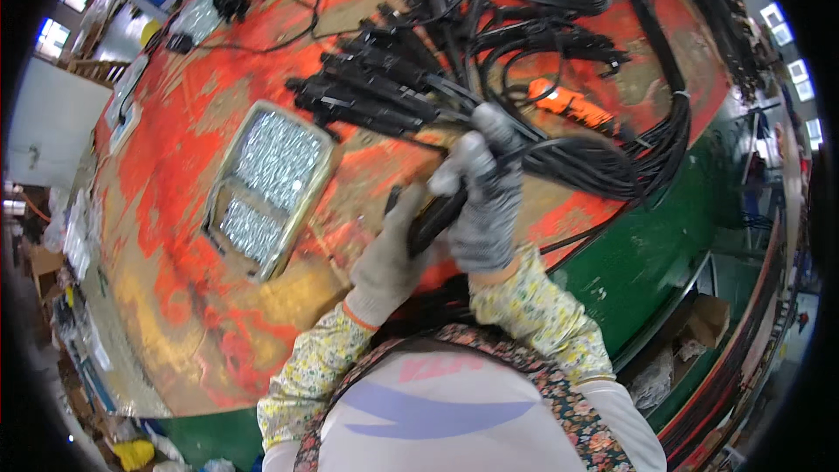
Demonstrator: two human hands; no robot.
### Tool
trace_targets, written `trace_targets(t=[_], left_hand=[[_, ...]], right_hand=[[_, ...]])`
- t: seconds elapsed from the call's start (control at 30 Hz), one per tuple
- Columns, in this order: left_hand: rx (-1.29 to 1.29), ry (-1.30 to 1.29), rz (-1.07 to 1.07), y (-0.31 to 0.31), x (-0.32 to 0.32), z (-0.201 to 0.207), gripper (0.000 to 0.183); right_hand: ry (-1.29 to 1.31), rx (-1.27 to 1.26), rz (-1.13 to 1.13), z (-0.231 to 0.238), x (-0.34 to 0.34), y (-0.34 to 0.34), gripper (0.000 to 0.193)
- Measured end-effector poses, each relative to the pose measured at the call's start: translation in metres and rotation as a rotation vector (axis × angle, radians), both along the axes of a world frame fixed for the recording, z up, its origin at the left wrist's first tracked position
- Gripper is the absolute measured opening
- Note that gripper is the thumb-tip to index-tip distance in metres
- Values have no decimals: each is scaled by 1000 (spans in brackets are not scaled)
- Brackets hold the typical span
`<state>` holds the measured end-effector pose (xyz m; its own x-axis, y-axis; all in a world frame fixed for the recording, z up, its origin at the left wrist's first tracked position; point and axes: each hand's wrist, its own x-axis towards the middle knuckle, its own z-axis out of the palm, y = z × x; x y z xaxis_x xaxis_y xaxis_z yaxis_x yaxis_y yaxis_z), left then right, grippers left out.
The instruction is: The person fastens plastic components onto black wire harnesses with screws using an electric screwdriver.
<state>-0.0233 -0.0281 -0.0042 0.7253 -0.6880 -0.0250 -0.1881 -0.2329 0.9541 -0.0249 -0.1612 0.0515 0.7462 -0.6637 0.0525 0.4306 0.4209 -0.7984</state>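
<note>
Grey knit gloves cover both our hands, and between them sits a black cable connector (434, 218), held just above the near edge of the worn red workbench (175, 210). Our left hand (389, 258) cups the connector's lower end from beneath, fingers curled closed around it. Our right hand (485, 201) is wrapped tight around the upper part, where black cables (559, 162) run out of our grip toward the far right. Just beyond the hands a fan of similar black connectors (376, 92) lies side by side on the bench, their leads feeding into a thick bundle of looped cable (673, 122) that curves along the right edge. An orange hand tool (568, 103) lies among those leads, partly hidden. To our left, near the hands, a two-compartment metal tray (229, 170) holds small shiny metal parts. As we judge it, the work goes best if we keep the two halves in line, steady the lower end with the left hand, and let the right do any turning or pressing, keeping the trailing leads free of the pile so nothing snags.
</note>
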Motion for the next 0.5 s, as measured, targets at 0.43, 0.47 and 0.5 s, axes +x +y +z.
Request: trace_targets(t=[0.43, 0.47, 0.5], left_hand=[[173, 105, 21, 58, 0, 8, 73], [201, 359, 0, 48, 2, 22, 74], [225, 610, -7, 42, 2, 39, 75]], right_hand=[[793, -1222, -47, -57, -49, -261, 59], [1054, -1680, -127, -72, -46, -279, 70], [1234, -1696, 26, -73, -37, -281, 87]])
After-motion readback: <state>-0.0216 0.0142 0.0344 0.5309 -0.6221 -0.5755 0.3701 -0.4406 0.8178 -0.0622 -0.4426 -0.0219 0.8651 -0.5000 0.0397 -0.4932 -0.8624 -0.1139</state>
